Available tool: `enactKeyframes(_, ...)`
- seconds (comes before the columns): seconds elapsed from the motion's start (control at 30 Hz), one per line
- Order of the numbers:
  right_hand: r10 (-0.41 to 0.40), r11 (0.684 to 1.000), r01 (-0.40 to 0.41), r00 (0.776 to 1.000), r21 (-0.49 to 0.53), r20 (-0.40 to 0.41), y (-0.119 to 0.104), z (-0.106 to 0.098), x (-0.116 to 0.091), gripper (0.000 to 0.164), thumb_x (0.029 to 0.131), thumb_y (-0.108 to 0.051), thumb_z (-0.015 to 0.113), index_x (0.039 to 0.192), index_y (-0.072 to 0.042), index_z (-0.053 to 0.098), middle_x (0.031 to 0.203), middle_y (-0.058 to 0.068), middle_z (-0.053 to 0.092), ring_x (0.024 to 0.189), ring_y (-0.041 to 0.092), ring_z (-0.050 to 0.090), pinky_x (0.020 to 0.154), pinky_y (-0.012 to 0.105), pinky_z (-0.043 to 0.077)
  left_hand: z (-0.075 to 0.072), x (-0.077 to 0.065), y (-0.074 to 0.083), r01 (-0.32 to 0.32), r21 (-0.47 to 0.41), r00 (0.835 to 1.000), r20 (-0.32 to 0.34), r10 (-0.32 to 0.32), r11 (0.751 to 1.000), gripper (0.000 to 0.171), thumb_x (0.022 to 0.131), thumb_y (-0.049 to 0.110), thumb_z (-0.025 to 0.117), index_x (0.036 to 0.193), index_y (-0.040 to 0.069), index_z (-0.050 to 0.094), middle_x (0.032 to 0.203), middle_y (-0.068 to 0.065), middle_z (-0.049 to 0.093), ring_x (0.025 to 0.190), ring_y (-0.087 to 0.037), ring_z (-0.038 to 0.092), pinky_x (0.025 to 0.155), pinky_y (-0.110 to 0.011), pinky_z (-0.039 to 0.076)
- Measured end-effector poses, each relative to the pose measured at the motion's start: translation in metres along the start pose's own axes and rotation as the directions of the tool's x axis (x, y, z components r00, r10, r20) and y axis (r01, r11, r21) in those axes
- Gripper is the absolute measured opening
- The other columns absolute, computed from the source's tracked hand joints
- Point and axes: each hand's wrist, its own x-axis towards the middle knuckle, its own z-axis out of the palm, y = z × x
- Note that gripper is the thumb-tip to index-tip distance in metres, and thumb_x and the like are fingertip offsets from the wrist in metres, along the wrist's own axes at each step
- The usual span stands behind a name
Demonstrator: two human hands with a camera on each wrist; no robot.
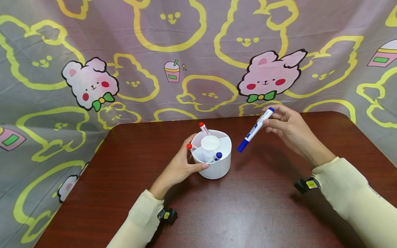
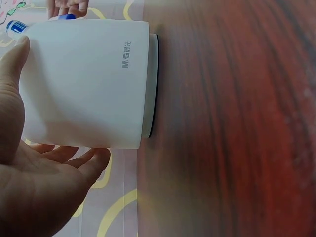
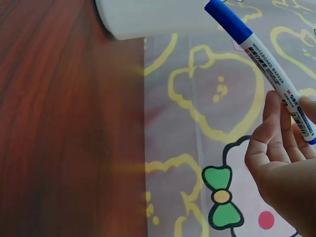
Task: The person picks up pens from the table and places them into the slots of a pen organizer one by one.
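A round white pen holder stands on the table, divided into compartments around a round middle cup. My left hand grips it from the left, thumb at the front rim and fingers round the far side. Two red-capped markers lean in its left and back compartments, and a blue-capped marker in the front one. To the right of the holder, my right hand pinches a white whiteboard marker with a blue cap. That marker is tilted in the air, its blue cap pointing down toward the holder.
The dark reddish wooden table ends at the back against a grey-pink curtain with yellow cartoon outlines. Black straps with small yellow-faced devices sit at both wrists, over pale sleeves.
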Motion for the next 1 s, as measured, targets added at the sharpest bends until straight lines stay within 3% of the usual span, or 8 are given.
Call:
enactKeyframes(0.47,0.028,0.997,-0.026,0.999,0.074,-0.019,-0.005,0.024,0.009,0.040,0.099,0.002,0.067,0.136,-0.008,0.053,0.110,0.002,0.074,0.092,0.014,0.070,0.080,0.023,0.058,0.000,0.001,0.000,0.010,0.013,1.000,-0.010,-0.010,1.000,0.101,0.083,0.002,0.086,0.163,0.020,0.027,0.158,-0.008,0.046,0.146,-0.030,0.047,0.122,-0.053,0.036)
enactKeyframes(0.7,0.036,0.999,-0.036,0.998,0.002,-0.049,0.000,0.040,0.015,0.043,0.098,-0.005,0.072,0.134,-0.014,0.052,0.108,0.000,0.074,0.092,0.012,0.072,0.081,0.021,0.059,0.000,0.000,0.001,0.023,0.035,1.000,-0.004,-0.023,0.999,0.100,0.085,0.008,0.086,0.163,0.022,0.026,0.158,-0.008,0.046,0.144,-0.031,0.049,0.120,-0.055,0.039)
enactKeyframes(1.0,-0.004,0.987,0.001,1.000,-0.164,-0.017,0.010,0.054,0.021,0.040,0.099,-0.005,0.071,0.133,-0.017,0.056,0.099,-0.004,0.077,0.084,0.012,0.069,0.077,0.023,0.057,0.000,0.000,0.000,0.032,0.046,0.999,-0.006,-0.031,0.998,0.101,0.084,0.007,0.087,0.163,0.023,0.025,0.158,-0.008,0.046,0.143,-0.031,0.049,0.119,-0.055,0.039)
